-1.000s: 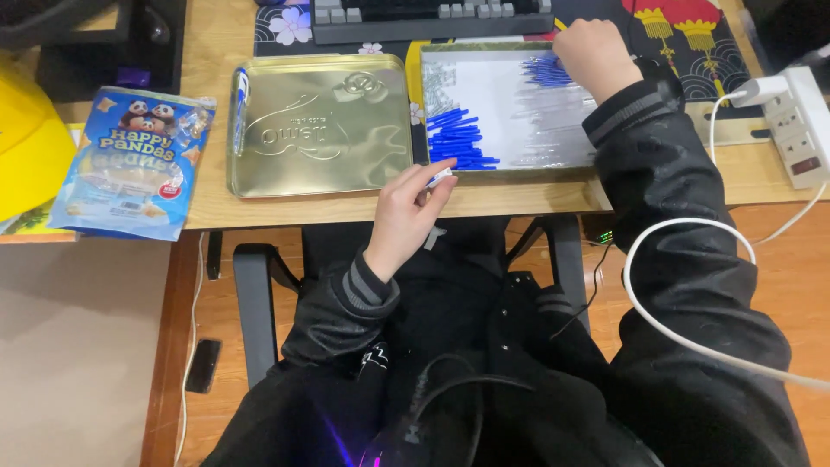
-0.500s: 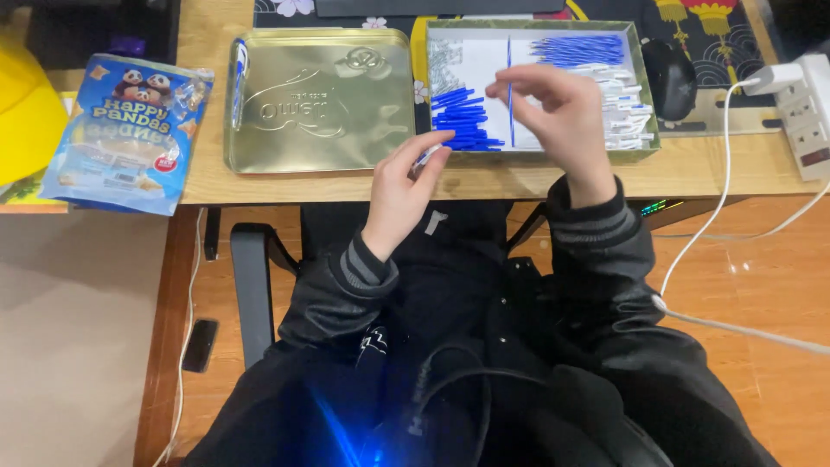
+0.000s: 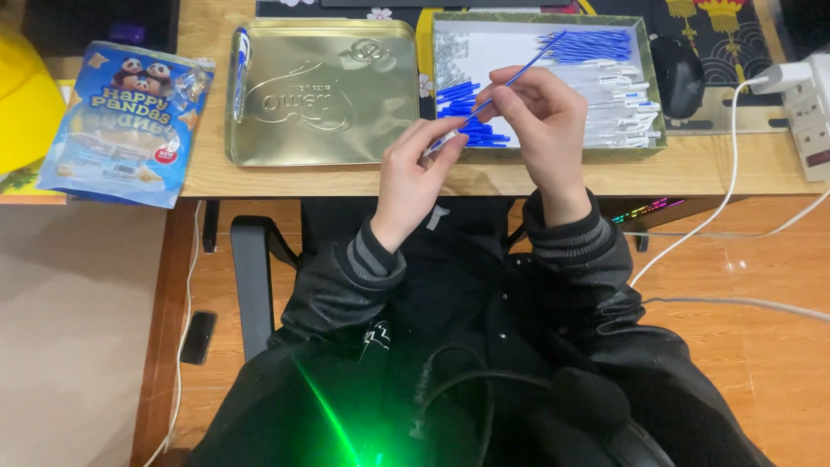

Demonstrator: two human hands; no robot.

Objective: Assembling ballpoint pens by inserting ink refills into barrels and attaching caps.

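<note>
Both hands meet just over the desk's front edge. My left hand pinches a small whitish pen barrel by its end. A thin blue refill is held in the fingertips of my right hand; it slants up to the right and its lower end meets the barrel. Behind the hands stands an open green-rimmed box with blue caps on the left, blue refills at the back and white barrels on the right.
A gold tin lid lies left of the box, a blue snack bag farther left beside a yellow object. A black mouse, a white power strip and a white cable sit at the right.
My right hand came back from the far side of the box with a blue refill and joined my left hand, which rose slightly with the barrel.
</note>
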